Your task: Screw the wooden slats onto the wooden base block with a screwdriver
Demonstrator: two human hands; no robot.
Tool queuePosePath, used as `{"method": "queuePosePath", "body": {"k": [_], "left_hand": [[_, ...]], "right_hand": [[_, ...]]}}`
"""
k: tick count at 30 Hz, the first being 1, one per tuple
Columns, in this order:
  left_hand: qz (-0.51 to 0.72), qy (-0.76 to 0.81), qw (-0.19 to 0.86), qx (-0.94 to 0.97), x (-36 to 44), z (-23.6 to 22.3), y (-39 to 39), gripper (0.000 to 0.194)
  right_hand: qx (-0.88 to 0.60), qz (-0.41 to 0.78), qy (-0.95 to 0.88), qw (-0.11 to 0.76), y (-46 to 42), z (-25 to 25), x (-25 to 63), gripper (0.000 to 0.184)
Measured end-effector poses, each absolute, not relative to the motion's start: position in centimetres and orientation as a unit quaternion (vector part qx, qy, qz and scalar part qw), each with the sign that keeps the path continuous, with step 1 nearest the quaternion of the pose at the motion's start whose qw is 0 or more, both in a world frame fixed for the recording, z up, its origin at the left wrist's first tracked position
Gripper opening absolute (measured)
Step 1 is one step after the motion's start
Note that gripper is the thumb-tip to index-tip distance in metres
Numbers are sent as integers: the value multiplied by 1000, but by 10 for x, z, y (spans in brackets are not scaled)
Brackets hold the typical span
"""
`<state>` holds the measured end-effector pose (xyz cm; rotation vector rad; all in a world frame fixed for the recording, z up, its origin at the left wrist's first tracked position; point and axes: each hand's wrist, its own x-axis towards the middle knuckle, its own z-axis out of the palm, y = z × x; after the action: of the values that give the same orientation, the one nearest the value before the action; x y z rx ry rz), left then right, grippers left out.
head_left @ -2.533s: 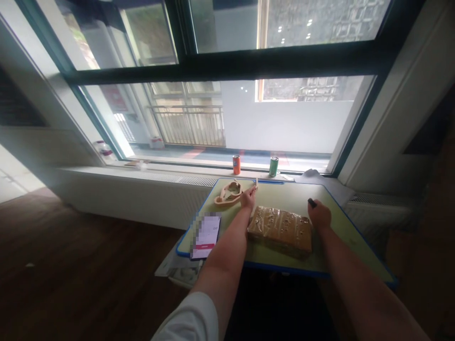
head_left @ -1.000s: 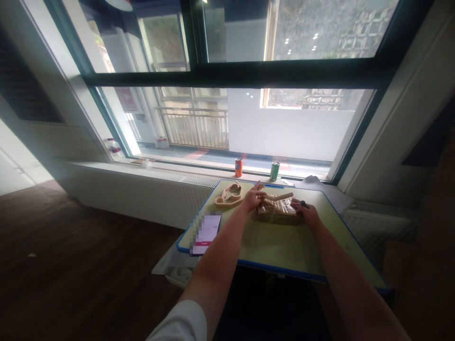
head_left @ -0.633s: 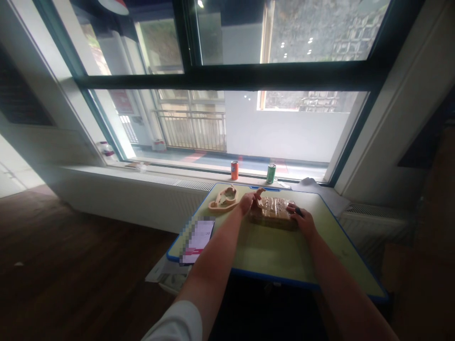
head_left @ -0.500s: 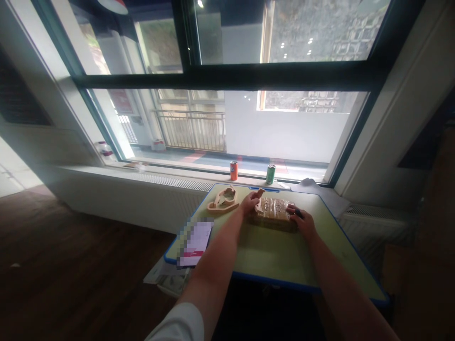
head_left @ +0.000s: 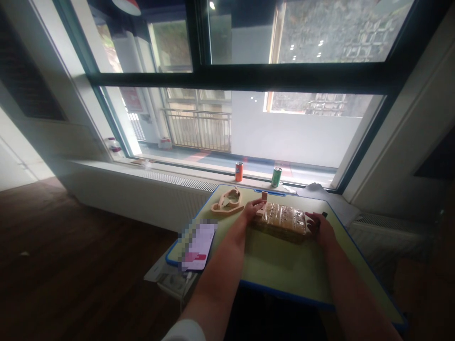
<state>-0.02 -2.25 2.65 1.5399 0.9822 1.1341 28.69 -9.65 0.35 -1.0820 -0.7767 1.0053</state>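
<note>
On the table lies a brown box (head_left: 284, 220) wrapped in shiny clear film or tape. At its left end, my left hand (head_left: 254, 208) is closed around a tan, wood-coloured piece (head_left: 264, 196) with an upright tab; part of it is hidden by my fingers. My right hand (head_left: 322, 229) is just off the right end of the box, its fingers bent. A small black object (head_left: 324, 215) sticks out above that hand; its kind is too small to tell. To the left stands a tan looped frame (head_left: 227, 201), apart from both hands.
The pale green table (head_left: 277, 270) has a blue rim. A phone-like flat object (head_left: 199, 244), partly blurred out, lies at its left edge. An orange can (head_left: 239, 172) and a green can (head_left: 276, 177) stand on the windowsill behind. White paper (head_left: 316, 190) lies at the back right.
My right hand has come away from the top of the box to its right side. My left hand stays at the left end; the tan tab now stands more upright. The whole view has shifted slightly.
</note>
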Motion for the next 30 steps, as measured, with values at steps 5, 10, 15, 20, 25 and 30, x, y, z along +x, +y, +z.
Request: {"method": "queuePosePath", "body": {"k": [5,10,15,20,25,30], "left_hand": [[463,385,490,630,-2,29,-24,24],[476,379,490,624,1,33,-28,22],[487,402,485,606,5,34,-25,20],[499,445,473,574,3,30,-18,22],[526,459,463,546,4,25,-16,28],[525,456,468,545,15,25,-23,25]], "right_hand": [[-452,476,-298,694,-95,-1,307,14],[-433,496,-277,700,-91,-6,306,11],[-428,501,-263,705,-91,-8,307,12],[-431,494,-285,700,-97,-4,306,21],[-477,477,-336,658,-102,2,295,34],[-564,432,-398,581,-103,3,276,31]]}}
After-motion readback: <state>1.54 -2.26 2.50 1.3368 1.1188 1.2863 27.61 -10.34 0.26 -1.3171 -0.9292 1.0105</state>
